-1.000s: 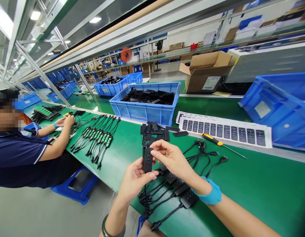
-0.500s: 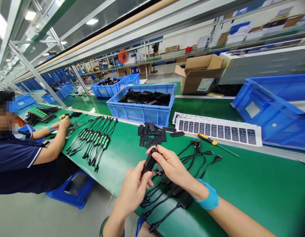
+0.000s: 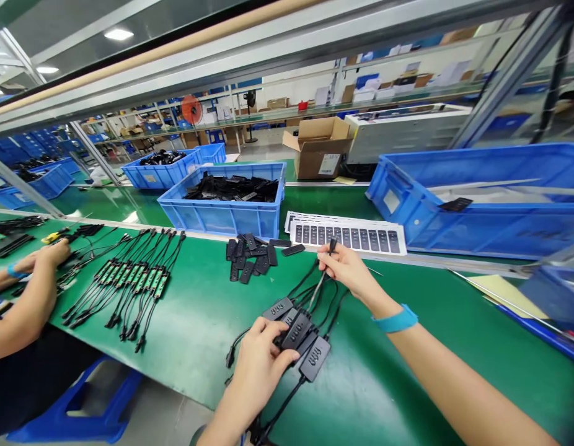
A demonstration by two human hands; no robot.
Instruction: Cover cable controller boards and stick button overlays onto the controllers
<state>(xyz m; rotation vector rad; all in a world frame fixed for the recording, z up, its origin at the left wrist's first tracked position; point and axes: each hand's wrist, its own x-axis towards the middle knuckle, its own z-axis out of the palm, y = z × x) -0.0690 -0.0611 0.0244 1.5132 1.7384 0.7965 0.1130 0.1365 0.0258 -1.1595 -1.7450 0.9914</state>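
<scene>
at the bench, a person's left hand (image 3: 261, 365) lies over a bunch of black cabled control modules (image 3: 297, 330), its fingers (image 3: 267, 334) curled and pressed together on the casings. the modules rest on the green bench mat (image 3: 398, 384) directly below that hand, with their cables trailing across the surface. the right hand (image 3: 347, 271) is raised just beyond the bunch, thumb and forefinger pinching a thin black cable (image 3: 325, 269) close to its end, the other fingers loosely folded. a blue wrist strap (image 3: 396, 320) circles that wrist.

farther along the mat, a loose heap of black plastic casings (image 3: 250, 259) lies near a stack of printed label sheets (image 3: 347, 235). behind the heap, a blue crate (image 3: 222, 217) holds more black parts, with a second loaded blue crate (image 3: 152, 178) beyond it and a cardboard box (image 3: 319, 148) open at the far side. a large blue crate (image 3: 454, 229) stands to the right of the sheets.

on the left, a co-worker's hand (image 3: 45, 257) rests on the mat near rows of black cables with green circuit boards (image 3: 129, 279), laid side by side.
</scene>
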